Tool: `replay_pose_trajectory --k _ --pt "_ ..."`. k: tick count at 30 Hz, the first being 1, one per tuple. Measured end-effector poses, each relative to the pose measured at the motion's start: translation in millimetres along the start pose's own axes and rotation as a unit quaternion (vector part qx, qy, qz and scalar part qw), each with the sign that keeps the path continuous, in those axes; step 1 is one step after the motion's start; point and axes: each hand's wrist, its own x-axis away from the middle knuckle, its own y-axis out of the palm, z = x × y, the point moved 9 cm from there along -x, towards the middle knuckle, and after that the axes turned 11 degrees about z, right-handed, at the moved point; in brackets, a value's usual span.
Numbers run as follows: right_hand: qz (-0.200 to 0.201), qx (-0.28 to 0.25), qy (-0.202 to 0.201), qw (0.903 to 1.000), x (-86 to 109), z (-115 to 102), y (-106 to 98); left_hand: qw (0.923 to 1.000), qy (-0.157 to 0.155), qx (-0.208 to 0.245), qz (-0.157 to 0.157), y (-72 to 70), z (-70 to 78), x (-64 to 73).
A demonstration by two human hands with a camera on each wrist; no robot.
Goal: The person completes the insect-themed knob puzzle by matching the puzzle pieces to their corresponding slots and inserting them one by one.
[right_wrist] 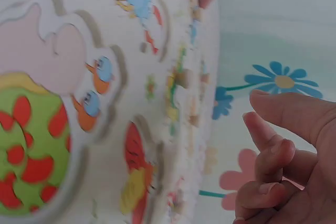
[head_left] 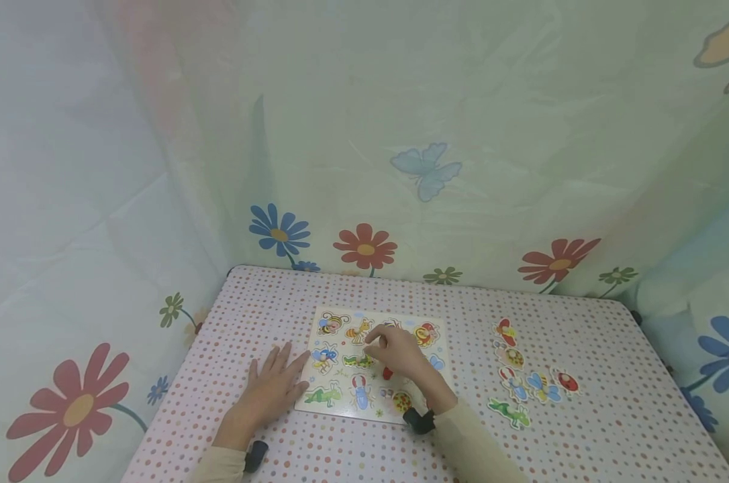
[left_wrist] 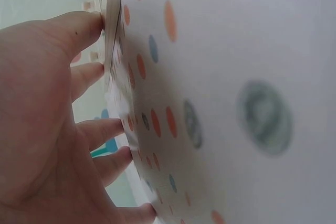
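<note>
Head view: the puzzle board (head_left: 343, 384) lies flat on the dotted tablecloth (head_left: 340, 456), lower centre of the frame, its long axis running left to right and dipping slightly toward the right; the printed beetle (head_left: 361, 392) points its pincers toward the top of the frame. 6 loose insect pieces (head_left: 513, 384) lie at the lower right. The left hand (head_left: 268, 392) is spread, and the right hand (head_left: 397, 352) covers part of the board.

Left wrist view: the board appears edge-on at upper left; the thumb and 1 finger touch its rim, while 3 fingertips rest on the cloth, a contact unclear from above.

Right wrist view: the right hand, lower right, is loosely curled and holds nothing, thumb and forefinger slightly parted, clear of the board. A snail picture (right_wrist: 31, 150) fills the left side.
</note>
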Motion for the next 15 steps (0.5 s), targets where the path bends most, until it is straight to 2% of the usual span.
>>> replay_pose_trajectory --k 6,15 --pt "0.025 -0.009 0.002 0.9997 4.7 -5.7 -27.8 1.0 0.0 -0.001 0.001 0.8 -0.3 0.0" --pt "0.048 -0.015 0.008 0.9987 15.0 -4.8 -57.2 1.0 0.001 0.001 -0.002 -0.2 0.8 0.2"
